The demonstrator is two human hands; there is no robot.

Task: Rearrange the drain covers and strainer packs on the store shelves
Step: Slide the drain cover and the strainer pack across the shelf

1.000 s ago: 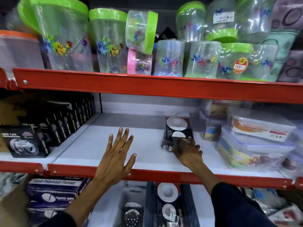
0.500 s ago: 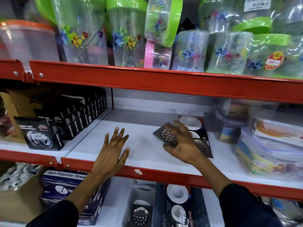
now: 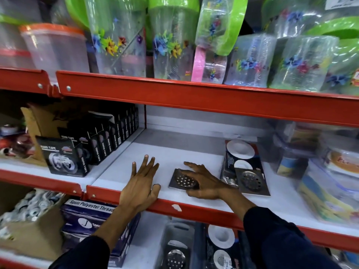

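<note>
Steel shows on two square drain covers on the middle shelf (image 3: 194, 152). One drain cover (image 3: 181, 180) lies flat near the red front lip, left of the rest, with the right hand (image 3: 202, 183) spread over its right half, fingers extended on top and the thumb at its near edge; whether the hand grips it or only presses on it cannot be told. The second drain cover (image 3: 251, 181) lies just right of that hand, overlapping the near end of a dark strainer pack (image 3: 240, 154) that shows two white discs. The left hand (image 3: 140, 183) rests open and flat on the bare shelf board to the left, palm down, holding nothing, its heel at the lip.

On the lower shelf (image 3: 149, 255), one more bagged drain cover (image 3: 175, 257) and one more strainer pack (image 3: 221, 247) are visible, both cut off by the bottom edge and partly hidden by the dark sleeves.

Left of the bare patch stands a row of black nano tape boxes (image 3: 108, 140); their number is hard to count as they overlap. Blurred lidded food boxes (image 3: 330, 183) fill the right side. Clear flowered jars (image 3: 172, 41) with green lids crowd the top shelf, several cut off by the frame. A thread box (image 3: 91, 214) sits lower left.
</note>
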